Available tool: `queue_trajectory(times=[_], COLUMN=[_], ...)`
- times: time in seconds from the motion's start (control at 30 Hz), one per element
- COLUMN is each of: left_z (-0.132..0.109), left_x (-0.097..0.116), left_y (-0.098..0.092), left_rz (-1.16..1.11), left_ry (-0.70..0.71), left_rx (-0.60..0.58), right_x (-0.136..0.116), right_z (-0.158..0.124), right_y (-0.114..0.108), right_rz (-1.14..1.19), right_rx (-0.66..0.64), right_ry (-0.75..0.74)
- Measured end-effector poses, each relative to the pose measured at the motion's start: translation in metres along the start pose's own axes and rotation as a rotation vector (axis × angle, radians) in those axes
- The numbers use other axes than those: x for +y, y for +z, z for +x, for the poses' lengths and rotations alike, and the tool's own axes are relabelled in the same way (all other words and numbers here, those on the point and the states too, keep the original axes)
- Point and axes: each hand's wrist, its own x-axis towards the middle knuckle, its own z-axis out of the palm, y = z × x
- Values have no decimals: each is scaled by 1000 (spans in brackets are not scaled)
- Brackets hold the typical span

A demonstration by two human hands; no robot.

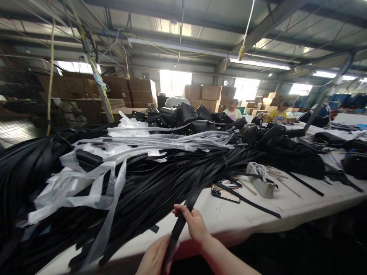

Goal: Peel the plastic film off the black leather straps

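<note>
Strap (179, 225) first: one long black one on a seven-to-one o'clock line, far end lost in a heap of black strips (160, 179). Progress-wise, looks like this is the only one being handled, and loads of similar ones lie loose. Which of those are done and which are left, I honestly can't tell, so no real tally from me. Right hand (197, 223) is at the strap's three o'clock, thumb and fingers pinched on it, strap running between them. Left hand (156, 254) is lower, at eight o'clock, fingers closed round the near end, something pale beside them I can't make out. Going outward, the heap fans from nine to one o'clock over the pale worktop (258, 214), with clear plastic strips (172, 139) draped on it from ten to twelve. Toward two o'clock there's a phone (229, 194), then a grey holder (266, 188) of some sort. Way back, black bag-like pieces (172, 115) at twelve, plus a person in yellow (276, 114) between one and two.
</note>
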Motion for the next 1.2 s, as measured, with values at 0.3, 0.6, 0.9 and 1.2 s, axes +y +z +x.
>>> queue_trajectory(times=[0.3,0.6,0.9,1.2], left_z=[12,11,59,76], left_x=[10,34,177,219], left_y=[11,9,29,63], left_rz=[-28,8,-123,-140], left_ry=[45,57,298,421], left_rx=[4,-66,-239,-331], right_x=[12,-85,-222,-256], right_z=[-30,49,60,46], right_y=[15,-31,-7,-16], right_rz=[-41,246,-41,-141], right_rx=[-83,185,1,-53], right_ry=[67,-63,-488,-482])
